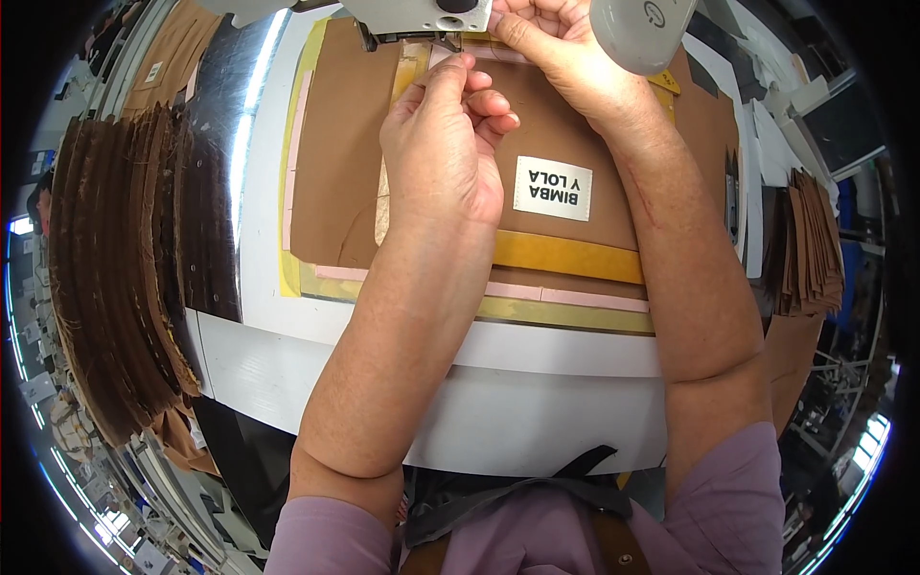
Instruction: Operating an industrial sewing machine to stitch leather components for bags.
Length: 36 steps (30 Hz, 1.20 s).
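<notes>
A sewing machine head (426,17) hangs over a brown panel (565,115) with a white sewn label (552,188) and a mustard strip (565,254), set in a yellow template (575,316) edged with pink strips. My left hand (446,144) has thumb and forefinger pinched just below the presser foot (446,40), the other fingers curled; what they hold is too small to make out. My right hand (565,57) pinches at the right of the needle area, beside the machine's body (642,24); what is between those fingertips is unclear, with fine thread nearby.
Thick stacked brown pieces (110,249) lie along the left, with more brown panels (168,53) behind. Another stack (805,244) is at the right. A white table edge (537,412) runs across the front, close to my body. Racks and workshop fittings show at the rims.
</notes>
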Tool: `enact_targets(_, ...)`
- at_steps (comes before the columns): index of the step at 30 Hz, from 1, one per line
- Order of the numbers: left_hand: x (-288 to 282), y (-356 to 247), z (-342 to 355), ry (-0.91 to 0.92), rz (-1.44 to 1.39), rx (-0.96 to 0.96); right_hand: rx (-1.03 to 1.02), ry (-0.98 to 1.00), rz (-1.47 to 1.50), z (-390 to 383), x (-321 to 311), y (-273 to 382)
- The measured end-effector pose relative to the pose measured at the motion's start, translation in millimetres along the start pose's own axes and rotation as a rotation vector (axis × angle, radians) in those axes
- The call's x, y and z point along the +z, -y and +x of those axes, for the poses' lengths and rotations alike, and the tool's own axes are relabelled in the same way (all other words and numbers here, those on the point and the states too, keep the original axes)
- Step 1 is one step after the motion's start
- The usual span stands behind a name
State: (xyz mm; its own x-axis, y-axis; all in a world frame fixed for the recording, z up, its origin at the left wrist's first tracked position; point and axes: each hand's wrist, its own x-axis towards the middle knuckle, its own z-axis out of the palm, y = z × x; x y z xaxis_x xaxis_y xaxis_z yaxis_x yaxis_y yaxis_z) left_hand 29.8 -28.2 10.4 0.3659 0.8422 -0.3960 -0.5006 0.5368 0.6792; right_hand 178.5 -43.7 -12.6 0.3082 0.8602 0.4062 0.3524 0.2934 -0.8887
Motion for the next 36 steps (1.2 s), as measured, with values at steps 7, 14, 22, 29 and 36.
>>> enact_targets(7, -34.3, -7.3, -39.2, 0.205, 0.280, 0.203, -0.103, -0.023, 0.362, -0.8, -14.3, -22.3)
enact_targets(14, -80.1, -11.0, -92.7, 0.429, 1.171, 0.618, 0.196, -0.127, -0.535, -11.8, -10.2, 25.3)
enact_targets(22, -92.7, -21.9, -124.0, 0.769, 1.485, 0.806, 0.744, 0.228, 0.357, -82.7, 11.7, 109.1)
enact_targets(29, -82.3, -48.9, -140.4, 0.880, 1.509, 0.888, 0.743, -0.017, 0.355, -165.5, 28.1, 130.9)
enact_targets(36, -44.1, -41.9, -110.8, 1.058, 1.411, 1.200, 0.630, 0.056, -0.039, -182.1, 18.4, 128.5)
